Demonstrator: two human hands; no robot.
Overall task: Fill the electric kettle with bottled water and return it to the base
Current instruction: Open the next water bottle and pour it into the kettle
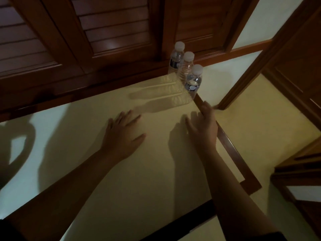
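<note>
We see three clear plastic water bottles upright in a diagonal row at the surface's far right corner: far bottle (176, 57), middle bottle (186, 67), near bottle (193, 81). Each carries a white cap. The far and near bottles show dark labels.

Dim and soft throughout. Labels on the three bottles (186, 70) too small and blurred to read (middle one partly covered by the near one). Both forearms cut off at near edge. Louvred doors (97, 32) cropped at far edge.

Dim room, pale countertop (121, 180), dark louvered wooden shutters (107, 26), cream wall (271, 20)
</note>
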